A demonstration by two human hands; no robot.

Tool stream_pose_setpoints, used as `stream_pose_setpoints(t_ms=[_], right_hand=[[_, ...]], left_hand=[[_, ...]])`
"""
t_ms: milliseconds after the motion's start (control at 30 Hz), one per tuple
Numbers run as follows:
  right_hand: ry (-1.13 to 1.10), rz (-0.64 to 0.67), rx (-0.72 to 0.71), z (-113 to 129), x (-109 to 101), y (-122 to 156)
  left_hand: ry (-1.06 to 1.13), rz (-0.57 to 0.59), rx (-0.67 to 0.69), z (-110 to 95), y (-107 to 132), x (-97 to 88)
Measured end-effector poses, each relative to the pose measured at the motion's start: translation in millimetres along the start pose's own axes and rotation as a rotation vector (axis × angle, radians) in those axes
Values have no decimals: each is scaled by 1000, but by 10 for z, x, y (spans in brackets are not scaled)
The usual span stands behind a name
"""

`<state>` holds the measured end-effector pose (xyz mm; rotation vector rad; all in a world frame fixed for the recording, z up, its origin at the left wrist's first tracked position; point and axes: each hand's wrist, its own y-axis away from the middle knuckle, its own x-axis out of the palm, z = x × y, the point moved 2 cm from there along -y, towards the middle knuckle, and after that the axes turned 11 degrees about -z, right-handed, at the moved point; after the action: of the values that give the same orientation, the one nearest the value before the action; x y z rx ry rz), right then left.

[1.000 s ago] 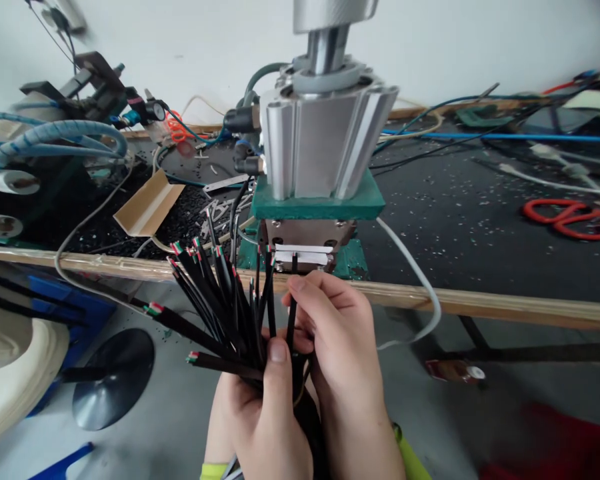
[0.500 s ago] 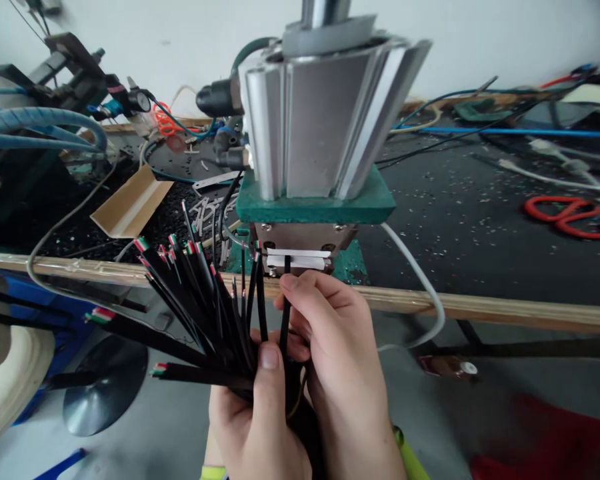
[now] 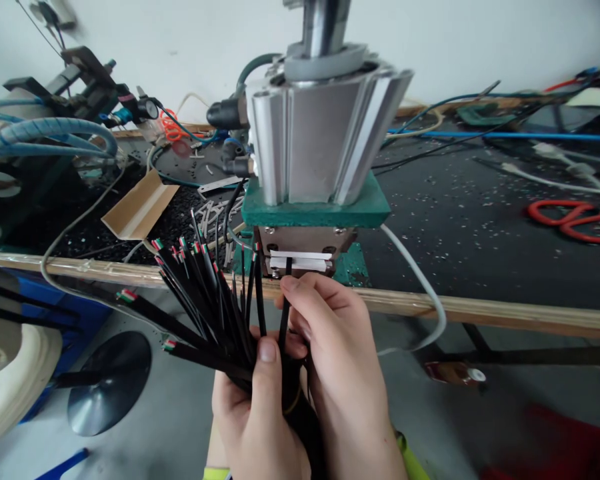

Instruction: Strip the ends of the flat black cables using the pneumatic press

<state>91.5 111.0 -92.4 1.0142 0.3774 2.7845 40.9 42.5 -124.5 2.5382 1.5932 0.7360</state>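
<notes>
My left hand is closed around a bundle of black cables, its thumb lying along the front. The cables fan up and left, and their cut ends show red, green and white wires. My right hand pinches one black cable from the bundle between thumb and fingers. That cable stands nearly upright, with its tip at the white-edged slot of a pneumatic press. Whether the tip reaches inside the slot is hard to see. Part of the bundle below is hidden by my hands.
The press stands at the front edge of a dark workbench scattered with small scraps. To its left lie a folded cardboard piece and grey strips; to its right, red-handled scissors. A grey cable hangs over the edge.
The view has shifted slightly, so the bench and press sit a little differently. The fanned cable ends have swung slightly right. Both hands keep the same grip, and the single cable remains at the slot.
</notes>
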Motion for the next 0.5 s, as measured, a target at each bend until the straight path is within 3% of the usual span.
stream_pose_setpoints(t_ms=[233,500], right_hand=[[36,40,-34,-46,-47,-24],[135,-4,-171,-90,-123,-18]], left_hand=[[60,-5,-89,8,-35,-26],[76,85,-73,58,-92,-80]])
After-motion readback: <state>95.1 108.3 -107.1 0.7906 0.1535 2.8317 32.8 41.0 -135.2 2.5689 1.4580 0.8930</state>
